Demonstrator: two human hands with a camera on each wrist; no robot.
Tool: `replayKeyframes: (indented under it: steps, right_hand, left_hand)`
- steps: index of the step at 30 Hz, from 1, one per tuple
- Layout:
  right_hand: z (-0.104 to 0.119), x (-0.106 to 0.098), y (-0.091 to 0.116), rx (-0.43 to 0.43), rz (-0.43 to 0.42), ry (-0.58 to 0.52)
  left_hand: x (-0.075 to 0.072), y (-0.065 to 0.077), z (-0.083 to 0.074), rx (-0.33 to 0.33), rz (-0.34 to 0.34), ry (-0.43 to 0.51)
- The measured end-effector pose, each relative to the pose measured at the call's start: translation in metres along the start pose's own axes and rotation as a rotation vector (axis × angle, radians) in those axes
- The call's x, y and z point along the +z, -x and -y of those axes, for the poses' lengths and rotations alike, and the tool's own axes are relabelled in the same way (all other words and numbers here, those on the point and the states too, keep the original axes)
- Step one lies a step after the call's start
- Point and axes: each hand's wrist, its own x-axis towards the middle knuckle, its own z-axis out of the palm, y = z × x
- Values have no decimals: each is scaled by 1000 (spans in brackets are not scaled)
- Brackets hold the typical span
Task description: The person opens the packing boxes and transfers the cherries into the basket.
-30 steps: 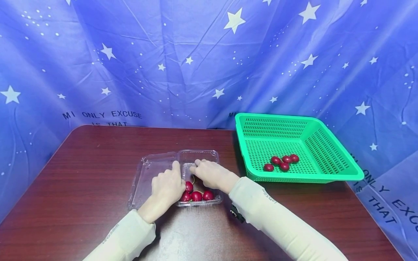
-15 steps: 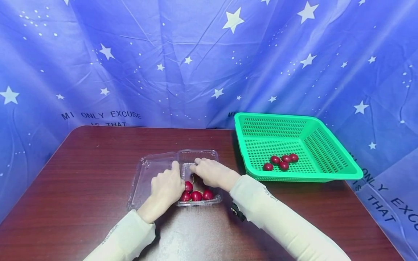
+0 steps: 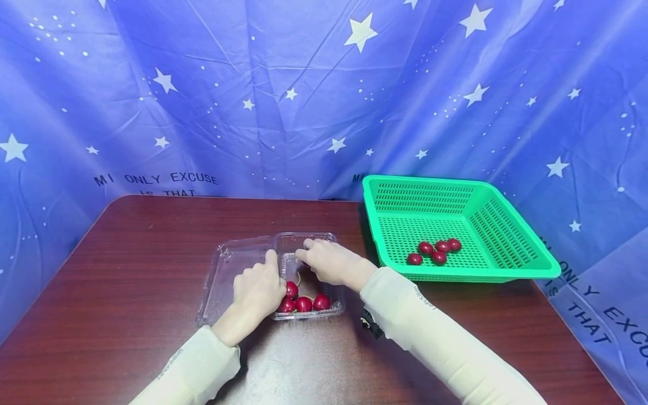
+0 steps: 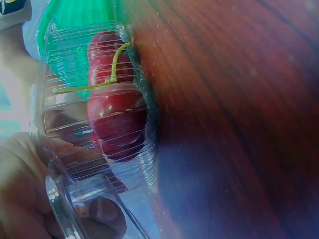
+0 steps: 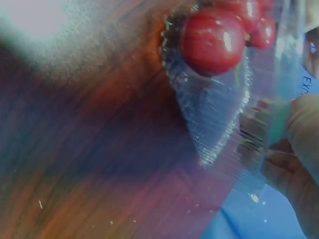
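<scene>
Several dark red cherries [image 3: 304, 304] lie along the near side of a clear plastic clamshell box [image 3: 309, 316], whose lid [image 3: 228, 275] is folded back to the left. My left hand [image 3: 256, 286] grips the box at the hinge between tray and lid; in the left wrist view its thumb [image 4: 107, 211] shows through the plastic. My right hand [image 3: 331, 263] is over the back right of the tray, fingers bent down inside it. In the right wrist view the right fingers [image 5: 279, 164] appear behind the clear wall; I cannot tell whether they hold a cherry.
A green plastic basket [image 3: 481, 274] with slotted walls stands at the right of the brown table [image 3: 152, 225]. A small group of cherries [image 3: 439, 257] lies on its floor. A blue curtain [image 3: 253, 112] with stars hangs behind the table.
My right hand has risen slightly and shifted toward the back of the tray. My left hand, the box and the cherries in it have stayed in place.
</scene>
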Motion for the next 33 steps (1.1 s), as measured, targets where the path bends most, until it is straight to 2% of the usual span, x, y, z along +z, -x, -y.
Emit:
replayKeyframes:
  steps: [12,23,33]
  right_hand:
    - [-18,-21,7,38,-42,-117]
    - [-27,-38,9,64,-124,-129]
    - [-38,-51,17,110,-146,-129]
  left_hand:
    - [-1,1,-1,-1,-8,-2]
    - [-1,0,1,-11,-4,3]
    - [-1,0,1,-4,-2,2]
